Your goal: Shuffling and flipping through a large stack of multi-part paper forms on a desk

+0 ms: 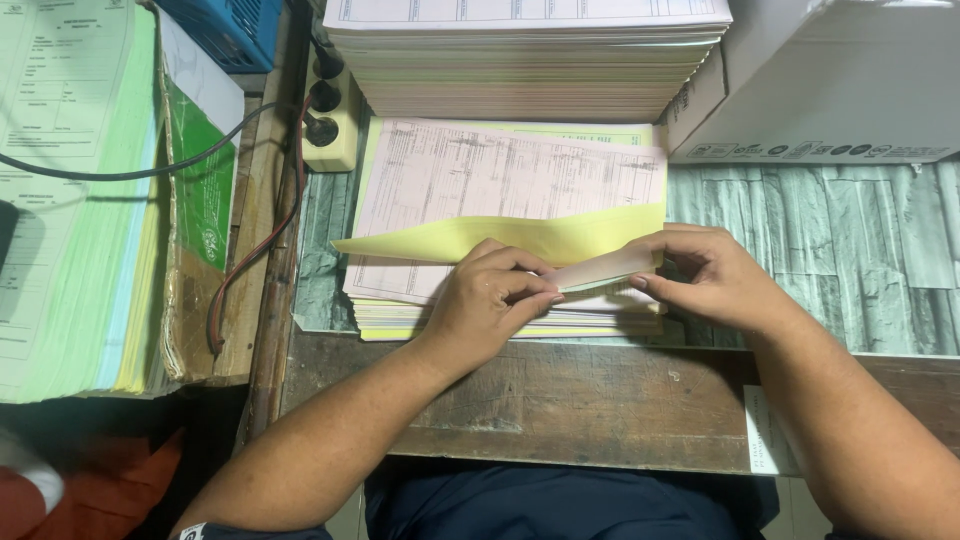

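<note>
Mid-fold: my left hand (490,300) and right hand (715,275) pinch the yellow sheet's (520,238) folded edge between them; next, I judge, crease firmly.

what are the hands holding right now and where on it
Both hands pinch the lifted near edge of a sheet from the paper stack: the left hand at the left of the curled edge, the right hand at its right end.
</note>
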